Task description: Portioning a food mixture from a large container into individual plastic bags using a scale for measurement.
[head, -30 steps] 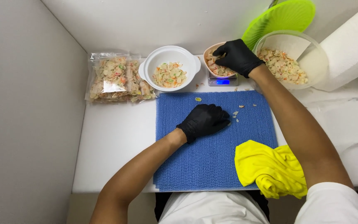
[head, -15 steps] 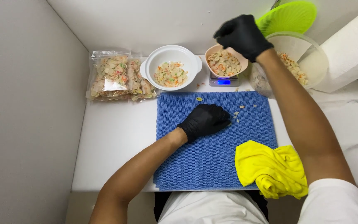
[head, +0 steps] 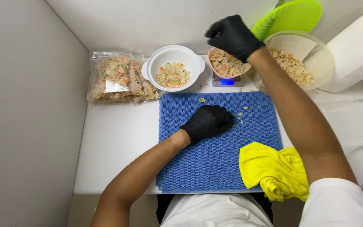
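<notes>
- Right hand [head: 232,35]: fingers pinched together, contents indiscernible, raised above the small bowl [head: 227,65] on the scale [head: 227,81].
- Left hand [head: 209,121]: fingers curled, flat on the blue mat [head: 215,164], pasta crumbs [head: 241,114] just beyond the fingertips.

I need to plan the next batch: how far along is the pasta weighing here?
Done: the small bowl on the scale already holds pasta, and so does the white round bowl. In hand: the right hand hovers above the small bowl, fingers pinched; the left hand rests on the blue mat. Left: the clear tub holds more pasta; crumbs lie on the mat.
</notes>
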